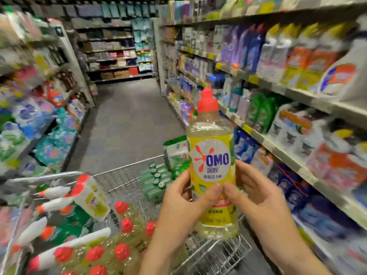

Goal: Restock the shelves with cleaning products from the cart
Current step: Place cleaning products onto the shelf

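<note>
The OMO dish-soap bottle (211,167) stands upright, clamped between both hands, left hand (181,199) and right hand (256,195), above the cart (139,187), which is loaded with red-capped bottles (111,253) below-left, so restocking looks barely begun.

The brand name "OMO" is printed in large blue capitals on a white round patch (212,160), beside a red splash mark, in the upper half of the yellow label (215,213) of the red-capped detergent bottle (211,132). Two lines of blue Chinese characters are set beneath it on the same patch, too small to be read surely. The print near the label's lower edge is blurred. Nothing can be read on the smeared packs (294,124) and yellow price tags (253,79) of the shelves (297,94).
</note>
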Action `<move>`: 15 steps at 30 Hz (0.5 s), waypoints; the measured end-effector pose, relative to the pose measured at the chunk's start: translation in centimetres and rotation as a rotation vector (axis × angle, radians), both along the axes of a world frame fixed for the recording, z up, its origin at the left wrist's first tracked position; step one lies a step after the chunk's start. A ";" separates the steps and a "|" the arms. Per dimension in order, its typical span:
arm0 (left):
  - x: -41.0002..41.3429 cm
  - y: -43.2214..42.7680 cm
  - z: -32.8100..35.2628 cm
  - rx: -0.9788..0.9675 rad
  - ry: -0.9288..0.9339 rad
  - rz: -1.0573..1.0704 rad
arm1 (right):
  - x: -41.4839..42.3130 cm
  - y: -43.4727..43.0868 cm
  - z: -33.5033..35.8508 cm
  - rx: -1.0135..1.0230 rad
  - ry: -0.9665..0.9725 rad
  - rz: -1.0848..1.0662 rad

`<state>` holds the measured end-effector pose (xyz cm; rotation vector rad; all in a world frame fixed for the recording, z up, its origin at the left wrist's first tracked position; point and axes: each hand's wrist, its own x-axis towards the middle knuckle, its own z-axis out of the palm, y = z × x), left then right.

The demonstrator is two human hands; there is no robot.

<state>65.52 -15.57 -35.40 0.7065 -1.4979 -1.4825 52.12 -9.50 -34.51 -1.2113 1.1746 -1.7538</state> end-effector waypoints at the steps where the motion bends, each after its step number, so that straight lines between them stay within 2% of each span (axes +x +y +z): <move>1: -1.2 0.5 0.1 -0.002 0.018 -0.057 | -0.7 1.2 0.1 -0.004 0.009 -0.065; 7: -8.4 5.3 0.6 0.009 0.066 -0.330 | -4.8 9.4 1.4 0.005 0.072 -0.381; 15: -17.5 16.2 3.8 -0.131 0.013 -0.679 | -11.1 23.1 2.5 -0.071 0.022 -0.727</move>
